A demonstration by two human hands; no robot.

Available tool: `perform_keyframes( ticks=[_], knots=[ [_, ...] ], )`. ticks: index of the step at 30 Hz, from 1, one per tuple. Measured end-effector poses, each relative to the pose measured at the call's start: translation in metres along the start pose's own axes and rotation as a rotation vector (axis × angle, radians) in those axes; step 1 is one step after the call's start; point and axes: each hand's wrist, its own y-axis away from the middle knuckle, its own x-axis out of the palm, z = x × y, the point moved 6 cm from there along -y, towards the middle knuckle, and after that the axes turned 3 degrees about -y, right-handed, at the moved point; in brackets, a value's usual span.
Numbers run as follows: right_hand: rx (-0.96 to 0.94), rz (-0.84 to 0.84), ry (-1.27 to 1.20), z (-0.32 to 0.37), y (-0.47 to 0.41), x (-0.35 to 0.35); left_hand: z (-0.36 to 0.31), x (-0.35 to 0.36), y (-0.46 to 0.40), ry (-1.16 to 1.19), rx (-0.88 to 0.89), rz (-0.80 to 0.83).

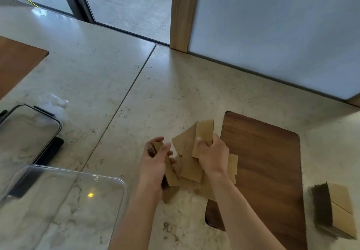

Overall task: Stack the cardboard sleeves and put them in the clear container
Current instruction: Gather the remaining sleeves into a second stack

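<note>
A loose pile of brown cardboard sleeves (pixel 190 168) lies on the marble counter at the left edge of a dark wooden board (pixel 268 164). My left hand (pixel 154 162) grips a small bundle of sleeves (pixel 171 173) held on edge. My right hand (pixel 213 155) is closed on one flat sleeve (pixel 203 132) lifted above the pile. The clear container (pixel 64 173) stands empty at the lower left. A neat stack of sleeves (pixel 335 208) sits at the far right.
The container's clear lid with dark clips (pixel 29 130) lies at the left, with crumpled clear plastic (pixel 55 101) behind it. Another wooden board (pixel 17 62) is at the far left. A frosted glass panel and a wooden post (pixel 183 11) bound the counter at the back.
</note>
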Motion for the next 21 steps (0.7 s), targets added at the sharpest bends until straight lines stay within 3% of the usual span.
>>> perform_keyframes(
  ticks=[4, 8, 13, 18, 21],
  knots=[
    [-0.006, 0.092, -0.266, -0.012, -0.002, -0.023, -0.013, 0.024, -0.013, -0.072, 0.026, 0.062],
    [-0.366, 0.130, -0.217, 0.015, 0.015, -0.025, -0.012, 0.049, -0.015, -0.045, -0.031, 0.238],
    [-0.697, 0.305, -0.114, 0.030, 0.023, -0.030, -0.002, 0.055, -0.015, 0.023, -0.289, 0.411],
    [-0.522, 0.616, -0.217, 0.019, 0.019, -0.022, -0.004, 0.056, -0.015, -0.006, -0.245, 0.515],
    [-0.471, 0.636, -0.259, 0.019, 0.021, -0.022, -0.003, 0.054, -0.016, -0.047, -0.169, 0.479]
  ],
)
